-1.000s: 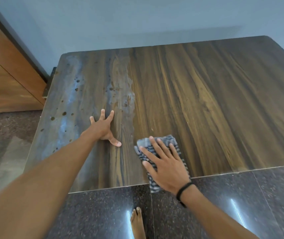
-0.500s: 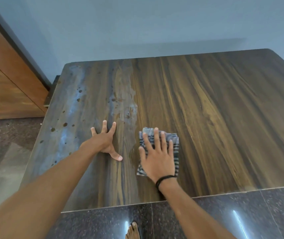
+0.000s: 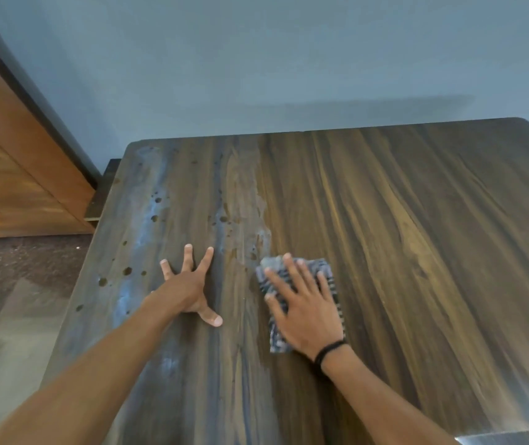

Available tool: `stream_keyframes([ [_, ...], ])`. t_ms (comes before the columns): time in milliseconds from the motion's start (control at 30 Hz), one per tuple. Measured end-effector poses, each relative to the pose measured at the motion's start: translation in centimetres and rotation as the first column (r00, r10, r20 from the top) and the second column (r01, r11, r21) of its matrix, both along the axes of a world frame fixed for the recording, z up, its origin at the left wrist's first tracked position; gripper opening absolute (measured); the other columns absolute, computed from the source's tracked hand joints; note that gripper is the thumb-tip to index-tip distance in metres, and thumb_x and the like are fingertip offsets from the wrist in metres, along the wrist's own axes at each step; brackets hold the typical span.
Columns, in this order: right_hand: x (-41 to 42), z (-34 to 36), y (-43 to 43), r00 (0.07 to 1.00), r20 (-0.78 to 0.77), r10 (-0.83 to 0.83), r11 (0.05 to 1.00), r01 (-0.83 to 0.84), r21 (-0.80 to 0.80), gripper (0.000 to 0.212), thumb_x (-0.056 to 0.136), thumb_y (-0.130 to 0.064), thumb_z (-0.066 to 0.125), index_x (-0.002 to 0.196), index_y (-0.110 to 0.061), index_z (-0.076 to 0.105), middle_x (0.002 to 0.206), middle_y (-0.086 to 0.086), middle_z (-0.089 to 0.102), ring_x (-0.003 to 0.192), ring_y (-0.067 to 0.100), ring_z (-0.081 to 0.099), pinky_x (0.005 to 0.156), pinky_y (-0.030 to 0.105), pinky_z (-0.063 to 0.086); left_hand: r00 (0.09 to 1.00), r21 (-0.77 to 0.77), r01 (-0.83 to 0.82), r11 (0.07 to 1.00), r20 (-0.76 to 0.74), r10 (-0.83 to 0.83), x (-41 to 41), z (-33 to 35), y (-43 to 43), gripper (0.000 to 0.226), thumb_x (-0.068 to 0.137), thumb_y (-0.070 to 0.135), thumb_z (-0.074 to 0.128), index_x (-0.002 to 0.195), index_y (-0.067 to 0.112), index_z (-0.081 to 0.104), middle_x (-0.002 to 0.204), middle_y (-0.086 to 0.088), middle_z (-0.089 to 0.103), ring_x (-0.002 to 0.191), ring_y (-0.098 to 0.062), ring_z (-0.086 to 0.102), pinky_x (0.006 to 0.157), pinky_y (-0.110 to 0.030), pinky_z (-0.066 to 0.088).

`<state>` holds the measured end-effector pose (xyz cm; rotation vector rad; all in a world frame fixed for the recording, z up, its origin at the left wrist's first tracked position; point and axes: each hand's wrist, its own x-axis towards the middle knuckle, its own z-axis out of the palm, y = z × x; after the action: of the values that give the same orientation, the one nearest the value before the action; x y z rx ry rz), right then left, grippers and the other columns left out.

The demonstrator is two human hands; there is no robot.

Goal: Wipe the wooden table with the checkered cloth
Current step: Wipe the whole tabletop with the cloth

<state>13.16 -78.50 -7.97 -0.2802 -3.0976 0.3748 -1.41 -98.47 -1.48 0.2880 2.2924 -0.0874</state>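
**Desk:** What do you have closest to you?

**Me:** My right hand, with a black wristband on it. It lies flat with the fingers straight and spread, pressing the checkered cloth onto the wooden table. It isn't gripping anything. The cloth is folded into a rectangle, and its long axis runs away from me, tipped slightly left.

**Desk:** And the other one?

**Me:** My left hand is just beside the cloth on its left, not touching it. The palm is down, the fingers are splayed wide and it holds nothing. I'd say it's bracing me.

**Desk:** Where's the dirt from there?

**Me:** A pale smeared band starts at the cloth's far left corner and runs toward the far edge. Beyond my left hand there are dark spots in a bluish strip. So the work lies to the left and ahead of the cloth. The right hand has the cloth, but the left hand sits in its way. I'd push forward along the band first.

**Desk:** And past that?

**Me:** A blue wall, with a wooden cabinet far left.
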Motion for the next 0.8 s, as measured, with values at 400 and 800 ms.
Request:
stream_keyframes([
  [400, -6.0, 0.7, -1.5, 0.982, 0.069, -0.174, 0.985, 0.173, 0.020, 0.060, 0.105, -0.058, 0.021, 0.162, -0.041, 0.012, 0.171, -0.001, -0.006, 0.158, 0.024, -0.004, 0.125, 0.050, -0.004, 0.997, -0.018, -0.007, 1.000, 0.072, 0.008, -0.6, 0.1, 0.3, 0.155, 0.055, 0.053, 0.091, 0.122, 0.041, -0.048, 0.138, -0.003, -0.057, 0.133, -0.054, -0.035, 0.112, -0.071, 0.011],
  [800, -11.9, -0.2, -1.4, 1.000, 0.009, -0.014, 1.000, 0.014, 0.025, 0.061, 0.104, -0.062, 0.015, 0.162, -0.043, 0.009, 0.171, -0.005, -0.005, 0.158, 0.021, -0.004, 0.125, 0.045, -0.006, 0.996, 0.047, 0.005, 0.999, 0.093, -0.010, -0.1, -0.1, -0.8, 0.155, 0.054, 0.055, 0.090, 0.130, 0.047, -0.045, 0.134, 0.008, -0.061, 0.134, -0.048, -0.039, 0.104, -0.078, 0.021],
])
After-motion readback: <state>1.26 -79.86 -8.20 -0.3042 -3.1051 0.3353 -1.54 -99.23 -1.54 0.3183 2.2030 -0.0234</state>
